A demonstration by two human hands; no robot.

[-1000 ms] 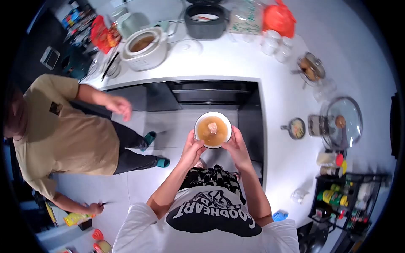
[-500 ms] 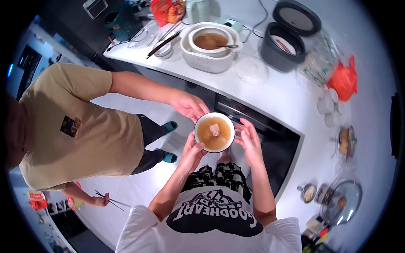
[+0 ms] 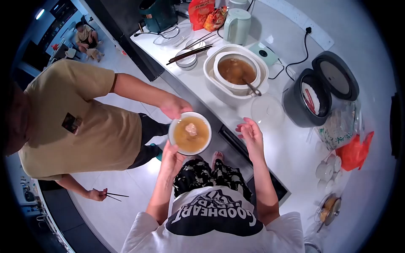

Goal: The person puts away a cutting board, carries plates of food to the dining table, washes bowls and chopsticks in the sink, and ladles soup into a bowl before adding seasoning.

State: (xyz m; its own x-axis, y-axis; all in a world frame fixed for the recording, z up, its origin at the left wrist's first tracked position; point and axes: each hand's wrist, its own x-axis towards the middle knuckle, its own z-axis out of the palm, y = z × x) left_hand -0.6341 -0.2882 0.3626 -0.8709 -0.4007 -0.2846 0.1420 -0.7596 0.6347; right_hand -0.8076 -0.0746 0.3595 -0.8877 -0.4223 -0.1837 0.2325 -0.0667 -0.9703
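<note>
A white bowl (image 3: 190, 132) of brown broth with a pale pink chunk in it is in front of me. My left hand (image 3: 172, 159) grips its lower left edge, thumb on the rim. Another person's hand (image 3: 174, 107) touches the upper left of the same bowl. My right hand (image 3: 252, 134) is raised to the right, apart from the bowl, fingers spread and slightly curled, holding nothing. Up on the counter (image 3: 209, 95), a white cooker (image 3: 216, 90) holds an inner pot of brown soup (image 3: 236, 71) with a ladle (image 3: 252, 87) leaning on its rim.
The person in a tan shirt (image 3: 93, 143) stands at my left, chopsticks (image 3: 117, 196) in the lower hand. The counter bears a clear lid (image 3: 267, 110), an open rice cooker (image 3: 304, 101), a green kettle (image 3: 237, 26), a red bag (image 3: 356, 152) and chopsticks across dishes. Another person crouches far back.
The bowl has moved left, with my left hand and the other person's hand still on it. My right hand has come away from its edge. The view has turned toward the counter.
</note>
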